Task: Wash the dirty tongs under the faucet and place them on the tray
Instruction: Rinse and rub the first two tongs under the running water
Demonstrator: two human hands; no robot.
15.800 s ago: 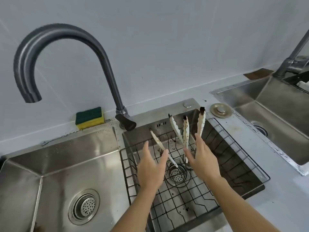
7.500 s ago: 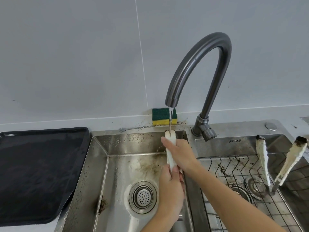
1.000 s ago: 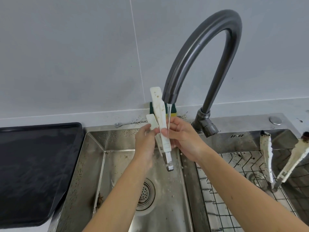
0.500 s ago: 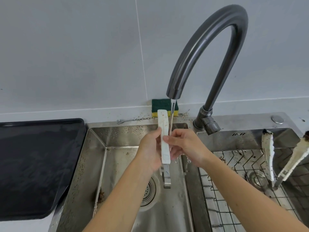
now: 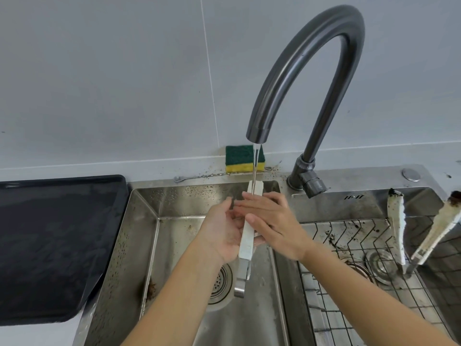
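Sink: tongs under faucet

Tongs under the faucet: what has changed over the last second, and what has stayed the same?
The tongs came down from beside the spout, tips now under the water stream, arms closed together. The right hand lies flat over them; the left hand supports from below. Unchanged: both hands hold them, the second dirty tongs stand in the rack, tray bare.
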